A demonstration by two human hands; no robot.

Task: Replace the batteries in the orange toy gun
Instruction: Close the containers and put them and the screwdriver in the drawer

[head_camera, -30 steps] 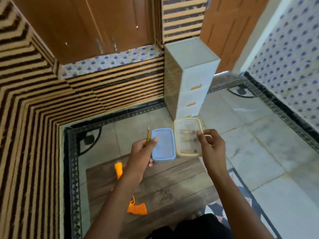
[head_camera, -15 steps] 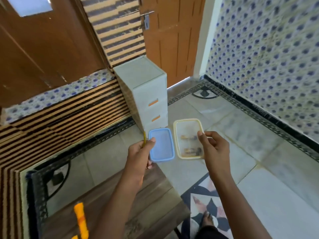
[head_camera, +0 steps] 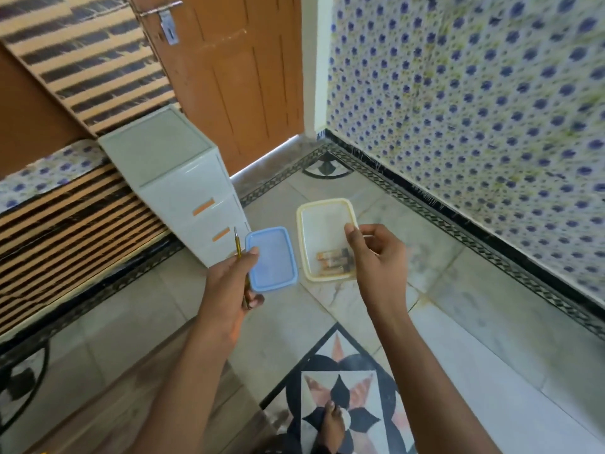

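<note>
Forearms (head_camera: pixel 415 348) forward, left hand (head_camera: pixel 226 290) tight around blue lid (head_camera: pixel 273 260) and screwdriver (head_camera: pixel 238 247), fingers (head_camera: pixel 353 235) of right hand (head_camera: pixel 379 258) pinch-tight on container (head_camera: pixel 324 202) rim.

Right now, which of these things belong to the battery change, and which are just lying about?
For the job: screwdriver and blue lid, both held in the left hand; clear container, gripped by the right hand; batteries inside it.
Just lying about: white drawer unit, orange door, patterned floor.
</note>
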